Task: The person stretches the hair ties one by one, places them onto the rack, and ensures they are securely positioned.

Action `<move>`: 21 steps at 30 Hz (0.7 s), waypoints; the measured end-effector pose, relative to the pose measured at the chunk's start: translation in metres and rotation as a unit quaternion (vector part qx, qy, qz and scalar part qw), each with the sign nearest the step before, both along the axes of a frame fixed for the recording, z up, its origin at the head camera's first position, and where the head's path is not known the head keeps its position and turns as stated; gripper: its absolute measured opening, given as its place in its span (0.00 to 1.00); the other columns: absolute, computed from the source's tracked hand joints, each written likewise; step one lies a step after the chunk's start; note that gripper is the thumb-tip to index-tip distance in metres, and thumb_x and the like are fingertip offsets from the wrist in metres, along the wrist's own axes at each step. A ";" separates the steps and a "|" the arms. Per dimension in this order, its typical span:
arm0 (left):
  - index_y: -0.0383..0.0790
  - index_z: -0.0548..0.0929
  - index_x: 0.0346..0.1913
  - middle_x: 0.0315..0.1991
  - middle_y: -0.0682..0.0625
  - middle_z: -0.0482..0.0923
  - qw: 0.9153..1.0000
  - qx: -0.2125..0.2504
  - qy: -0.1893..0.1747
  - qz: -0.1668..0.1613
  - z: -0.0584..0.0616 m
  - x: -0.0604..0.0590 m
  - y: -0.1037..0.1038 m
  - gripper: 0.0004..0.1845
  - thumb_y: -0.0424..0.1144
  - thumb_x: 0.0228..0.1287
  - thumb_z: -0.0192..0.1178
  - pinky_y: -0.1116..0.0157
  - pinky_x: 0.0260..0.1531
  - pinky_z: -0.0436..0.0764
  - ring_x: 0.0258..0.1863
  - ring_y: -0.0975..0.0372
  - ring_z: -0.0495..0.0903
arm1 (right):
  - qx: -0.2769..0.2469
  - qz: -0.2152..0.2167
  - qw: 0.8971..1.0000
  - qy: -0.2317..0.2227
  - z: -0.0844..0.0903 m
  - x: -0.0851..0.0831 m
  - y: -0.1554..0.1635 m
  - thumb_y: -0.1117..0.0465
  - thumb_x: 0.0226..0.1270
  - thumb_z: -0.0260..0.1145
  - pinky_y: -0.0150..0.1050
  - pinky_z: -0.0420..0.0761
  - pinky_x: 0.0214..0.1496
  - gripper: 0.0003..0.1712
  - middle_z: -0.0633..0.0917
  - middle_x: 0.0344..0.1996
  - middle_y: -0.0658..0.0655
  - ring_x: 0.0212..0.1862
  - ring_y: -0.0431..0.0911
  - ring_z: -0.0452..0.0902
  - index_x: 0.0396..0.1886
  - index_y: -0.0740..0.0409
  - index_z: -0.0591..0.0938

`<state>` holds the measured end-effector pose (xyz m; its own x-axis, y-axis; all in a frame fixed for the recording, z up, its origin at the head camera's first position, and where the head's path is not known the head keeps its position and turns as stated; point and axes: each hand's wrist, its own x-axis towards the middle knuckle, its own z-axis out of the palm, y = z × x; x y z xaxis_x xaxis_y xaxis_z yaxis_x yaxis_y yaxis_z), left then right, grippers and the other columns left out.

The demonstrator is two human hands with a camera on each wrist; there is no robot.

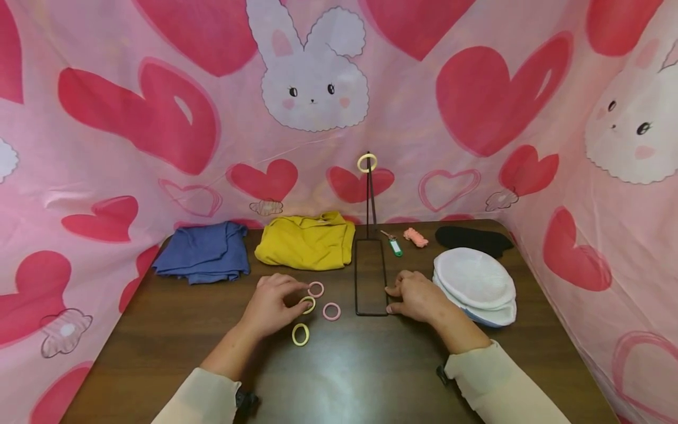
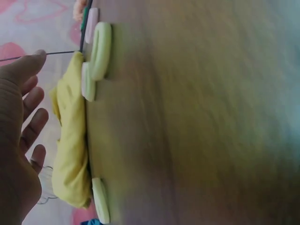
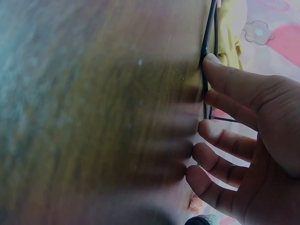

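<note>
Several hair rings lie on the brown table (image 1: 175,330): a pink ring (image 1: 315,289), a yellow ring (image 1: 307,304), another pink ring (image 1: 331,311) and a yellow ring (image 1: 300,334) nearest me. My left hand (image 1: 290,293) hovers over them with fingers spread (image 2: 28,117) and holds nothing; its fingertips are closest to the middle yellow ring (image 2: 101,49). A black wire stand (image 1: 371,277) has a flat rectangular base and an upright pole topped by a yellow ring (image 1: 367,162). My right hand (image 1: 394,297) rests at the base's right edge, thumb tip touching the wire (image 3: 205,75).
Along the back lie a folded blue cloth (image 1: 203,252), a yellow cloth (image 1: 307,240), a green key tag (image 1: 395,245), a pink cord bundle (image 1: 415,237) and a black cloth (image 1: 471,238). A stack of white round pads (image 1: 474,282) sits right of the stand. Pink fabric walls surround the table.
</note>
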<state>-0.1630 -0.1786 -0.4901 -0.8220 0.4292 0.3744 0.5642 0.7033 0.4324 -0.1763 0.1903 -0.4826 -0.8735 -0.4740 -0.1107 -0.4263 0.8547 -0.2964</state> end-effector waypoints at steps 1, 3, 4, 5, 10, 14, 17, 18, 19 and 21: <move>0.48 0.92 0.47 0.39 0.53 0.87 1.000 -0.005 -0.003 -0.001 -0.001 0.000 -0.001 0.20 0.48 0.50 0.82 0.53 0.47 0.70 0.43 0.61 0.79 | 0.001 0.000 1.000 0.000 0.000 0.000 0.000 0.46 0.59 0.79 0.52 0.80 0.54 0.30 0.81 0.49 0.56 0.51 0.58 0.77 0.59 0.53 0.88; 0.48 0.92 0.46 0.39 0.55 0.87 1.000 -0.018 -0.010 -0.003 -0.003 -0.001 -0.003 0.21 0.50 0.48 0.83 0.54 0.46 0.69 0.43 0.61 0.79 | 0.004 0.000 1.000 0.000 0.000 0.000 0.000 0.46 0.59 0.79 0.52 0.80 0.54 0.30 0.81 0.49 0.56 0.51 0.58 0.77 0.59 0.53 0.88; 0.49 0.92 0.46 0.40 0.55 0.87 1.000 -0.026 -0.016 -0.005 -0.004 -0.002 -0.004 0.22 0.51 0.48 0.83 0.55 0.46 0.69 0.43 0.61 0.79 | 0.005 -0.001 1.000 0.000 0.000 -0.001 0.000 0.46 0.60 0.79 0.52 0.80 0.54 0.30 0.81 0.49 0.56 0.51 0.57 0.77 0.59 0.53 0.88; 0.49 0.92 0.47 0.40 0.56 0.87 0.999 -0.035 -0.022 -0.005 -0.004 -0.003 -0.005 0.23 0.52 0.47 0.83 0.55 0.45 0.68 0.44 0.61 0.79 | 0.007 -0.001 1.000 0.001 0.000 -0.001 0.000 0.46 0.60 0.79 0.52 0.80 0.54 0.30 0.81 0.49 0.56 0.51 0.57 0.77 0.59 0.52 0.88; 0.53 0.92 0.47 0.42 0.60 0.86 0.994 -0.092 -0.062 0.005 -0.008 -0.004 -0.008 0.25 0.59 0.47 0.81 0.57 0.45 0.68 0.47 0.61 0.79 | 0.009 0.001 1.000 0.001 0.000 -0.001 0.000 0.45 0.60 0.79 0.51 0.80 0.54 0.29 0.81 0.49 0.56 0.51 0.57 0.77 0.59 0.52 0.88; 0.56 0.92 0.48 0.44 0.61 0.86 0.988 -0.131 -0.079 0.013 -0.008 -0.005 -0.009 0.26 0.62 0.47 0.80 0.58 0.46 0.68 0.49 0.61 0.78 | 0.012 0.003 1.000 0.001 0.000 -0.001 -0.002 0.44 0.60 0.78 0.50 0.80 0.54 0.30 0.80 0.49 0.56 0.51 0.57 0.77 0.60 0.51 0.88; 0.56 0.92 0.48 0.43 0.60 0.86 0.985 -0.148 -0.082 0.017 -0.008 -0.006 -0.008 0.25 0.63 0.47 0.79 0.57 0.46 0.68 0.49 0.60 0.78 | 0.014 0.003 1.000 0.003 0.000 -0.001 -0.002 0.45 0.60 0.78 0.50 0.80 0.54 0.30 0.81 0.49 0.56 0.50 0.57 0.77 0.59 0.52 0.88; 0.57 0.92 0.48 0.43 0.60 0.85 0.984 -0.154 -0.083 0.019 -0.009 -0.006 -0.007 0.25 0.63 0.47 0.79 0.57 0.46 0.68 0.49 0.60 0.78 | 0.013 0.000 1.000 0.001 0.000 -0.001 -0.002 0.45 0.60 0.78 0.51 0.79 0.55 0.30 0.81 0.49 0.56 0.50 0.57 0.77 0.59 0.52 0.88; 0.56 0.92 0.48 0.43 0.60 0.85 0.984 -0.158 -0.084 0.021 -0.009 -0.007 -0.007 0.25 0.63 0.47 0.79 0.57 0.46 0.68 0.49 0.60 0.78 | 0.015 0.001 1.000 0.003 0.000 -0.001 -0.001 0.45 0.60 0.78 0.51 0.79 0.55 0.30 0.81 0.49 0.56 0.50 0.57 0.77 0.59 0.52 0.88; 0.56 0.92 0.48 0.42 0.60 0.85 0.982 -0.164 -0.089 0.025 -0.009 -0.008 -0.006 0.25 0.62 0.47 0.79 0.57 0.45 0.68 0.48 0.60 0.78 | 0.017 0.002 1.000 0.004 -0.001 -0.001 -0.001 0.45 0.60 0.78 0.51 0.79 0.55 0.30 0.81 0.49 0.56 0.50 0.57 0.77 0.59 0.52 0.88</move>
